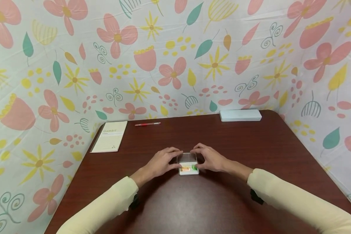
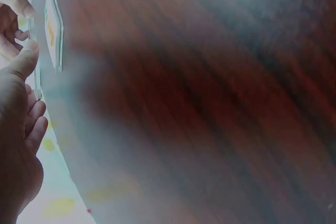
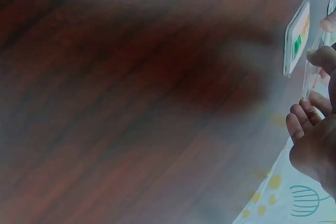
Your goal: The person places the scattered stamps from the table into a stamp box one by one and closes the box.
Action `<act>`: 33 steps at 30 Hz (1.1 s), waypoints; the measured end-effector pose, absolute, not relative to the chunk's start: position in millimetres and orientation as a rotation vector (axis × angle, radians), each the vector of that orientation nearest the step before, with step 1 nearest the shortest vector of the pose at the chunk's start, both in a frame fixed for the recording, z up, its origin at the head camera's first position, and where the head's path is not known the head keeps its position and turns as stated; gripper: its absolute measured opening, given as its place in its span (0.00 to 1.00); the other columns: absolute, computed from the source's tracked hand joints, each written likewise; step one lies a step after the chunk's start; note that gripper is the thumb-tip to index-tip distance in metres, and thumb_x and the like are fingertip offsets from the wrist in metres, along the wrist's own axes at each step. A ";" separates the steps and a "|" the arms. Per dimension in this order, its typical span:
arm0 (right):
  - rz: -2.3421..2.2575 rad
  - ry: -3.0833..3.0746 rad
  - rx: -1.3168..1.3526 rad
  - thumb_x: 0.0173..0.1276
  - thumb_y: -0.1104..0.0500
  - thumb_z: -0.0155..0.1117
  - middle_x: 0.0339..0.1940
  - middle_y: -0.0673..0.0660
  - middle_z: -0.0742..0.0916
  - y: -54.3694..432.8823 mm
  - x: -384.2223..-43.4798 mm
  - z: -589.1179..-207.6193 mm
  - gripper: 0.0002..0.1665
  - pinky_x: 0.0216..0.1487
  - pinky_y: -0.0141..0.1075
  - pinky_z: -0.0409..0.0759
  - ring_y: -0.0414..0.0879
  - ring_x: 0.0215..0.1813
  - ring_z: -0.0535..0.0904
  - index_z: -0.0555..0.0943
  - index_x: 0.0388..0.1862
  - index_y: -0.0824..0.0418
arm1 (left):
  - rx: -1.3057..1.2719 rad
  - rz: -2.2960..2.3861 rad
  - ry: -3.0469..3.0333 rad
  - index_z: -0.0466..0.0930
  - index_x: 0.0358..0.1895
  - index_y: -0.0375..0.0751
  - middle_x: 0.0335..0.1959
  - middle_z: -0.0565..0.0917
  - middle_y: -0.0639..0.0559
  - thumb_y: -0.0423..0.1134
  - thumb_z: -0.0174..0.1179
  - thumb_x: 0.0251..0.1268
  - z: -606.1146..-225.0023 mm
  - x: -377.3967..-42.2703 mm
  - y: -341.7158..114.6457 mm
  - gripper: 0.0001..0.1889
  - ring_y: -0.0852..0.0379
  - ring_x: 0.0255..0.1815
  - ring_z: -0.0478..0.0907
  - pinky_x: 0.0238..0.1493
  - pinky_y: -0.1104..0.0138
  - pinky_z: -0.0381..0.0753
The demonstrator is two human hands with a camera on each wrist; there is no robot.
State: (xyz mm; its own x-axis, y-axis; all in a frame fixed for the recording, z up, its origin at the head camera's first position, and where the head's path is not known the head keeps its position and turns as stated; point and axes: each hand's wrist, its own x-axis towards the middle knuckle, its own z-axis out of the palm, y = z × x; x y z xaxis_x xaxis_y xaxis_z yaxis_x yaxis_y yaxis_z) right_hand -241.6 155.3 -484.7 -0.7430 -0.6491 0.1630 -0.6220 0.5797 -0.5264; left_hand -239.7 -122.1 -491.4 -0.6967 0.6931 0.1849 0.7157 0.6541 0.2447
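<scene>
Between the two hands, at the middle of the table in the head view, is a thin clear plastic cover (image 1: 187, 157). The left hand (image 1: 162, 161) grips its left edge between thumb and fingers, and the right hand (image 1: 213, 158) grips the right edge the same way. Just below the cover lies a small flat white case (image 1: 188, 173) with an orange and green print. In the left wrist view the cover (image 2: 38, 80) stands apart from the case (image 2: 54, 35). A similar gap shows in the right wrist view between the cover (image 3: 310, 77) and the case (image 3: 296, 40).
A Gambit notepad (image 1: 109, 137) lies at the table's back left, with a red pen (image 1: 148, 124) to its right. A pale blue flat box (image 1: 240, 115) sits at the back right edge. Flower-patterned cloth (image 1: 172, 65) hangs behind the dark wooden table (image 1: 190, 208).
</scene>
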 end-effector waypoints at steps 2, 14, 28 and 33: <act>-0.909 2.741 -1.102 0.62 0.63 0.82 0.60 0.61 0.81 158.1 -237.4 -486.0 0.32 0.56 0.48 0.81 0.55 0.57 0.81 0.83 0.64 0.70 | -1.219 -0.440 -2.775 0.78 0.74 0.42 0.66 0.80 0.50 0.55 0.69 0.72 -492.4 -237.2 -119.7 0.33 0.53 0.63 0.80 0.60 0.57 0.82; -0.920 2.725 -1.092 0.61 0.63 0.81 0.60 0.60 0.81 163.6 -221.6 -493.8 0.32 0.56 0.46 0.81 0.53 0.57 0.81 0.83 0.64 0.69 | -1.257 -0.401 -2.827 0.78 0.75 0.45 0.66 0.79 0.51 0.58 0.68 0.72 -496.1 -226.7 -114.5 0.34 0.54 0.62 0.79 0.60 0.58 0.81; -0.889 2.731 -1.101 0.61 0.62 0.82 0.59 0.59 0.81 162.8 -215.5 -499.7 0.32 0.57 0.47 0.81 0.52 0.57 0.80 0.83 0.64 0.66 | -1.239 -0.457 -2.858 0.79 0.73 0.47 0.64 0.79 0.52 0.60 0.70 0.71 -501.6 -222.9 -115.2 0.33 0.56 0.61 0.79 0.60 0.58 0.81; -0.891 2.736 -1.108 0.61 0.63 0.82 0.59 0.59 0.81 162.2 -214.3 -500.5 0.32 0.56 0.46 0.81 0.52 0.56 0.81 0.84 0.63 0.66 | -1.238 -0.462 -2.857 0.79 0.73 0.47 0.64 0.79 0.53 0.59 0.70 0.70 -502.1 -222.8 -115.0 0.33 0.57 0.60 0.80 0.59 0.59 0.82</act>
